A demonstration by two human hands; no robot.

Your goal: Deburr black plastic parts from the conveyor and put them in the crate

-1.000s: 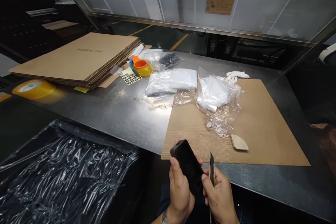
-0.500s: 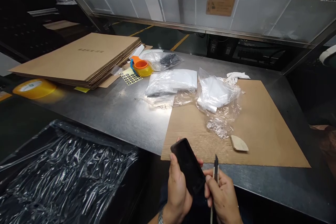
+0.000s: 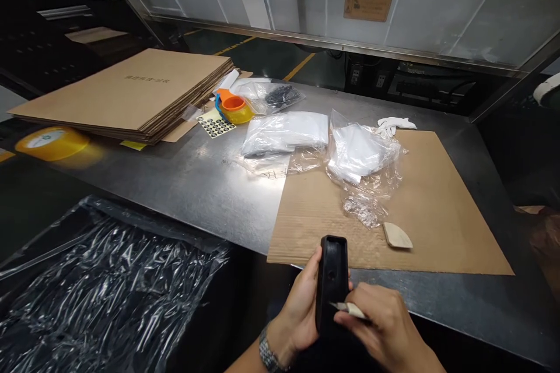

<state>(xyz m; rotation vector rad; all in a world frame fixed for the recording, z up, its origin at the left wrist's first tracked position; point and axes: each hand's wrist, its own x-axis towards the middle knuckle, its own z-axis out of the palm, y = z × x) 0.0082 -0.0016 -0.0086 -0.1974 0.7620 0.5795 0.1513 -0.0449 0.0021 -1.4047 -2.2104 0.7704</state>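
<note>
In the head view, the person's left hand [image 3: 301, 306] is wrapped around a black case [image 3: 331, 262], with the fingers and thumb gripping its sides. The case stands nearly upright in front of the body, just off the near edge of the table [image 3: 175, 172], its hollow side showing. A watch [image 3: 268, 351] circles the left wrist. The right hand [image 3: 382, 317] is closed on a knife [image 3: 355, 310]; the blade points left, over the lower part of the case, and whether it touches cannot be told.

Beyond the hands, a cardboard sheet [image 3: 441, 215] lies on the table, bearing a pale wedge [image 3: 396, 236] and a crumpled clear bag [image 3: 361, 154]. A white glove [image 3: 396, 123] lies at its far edge. Farther left are a sticker sheet [image 3: 216, 125], an orange tape dispenser [image 3: 231, 103] and a cardboard stack [image 3: 122, 90]. Black plastic [image 3: 105, 297] fills the lower left.
</note>
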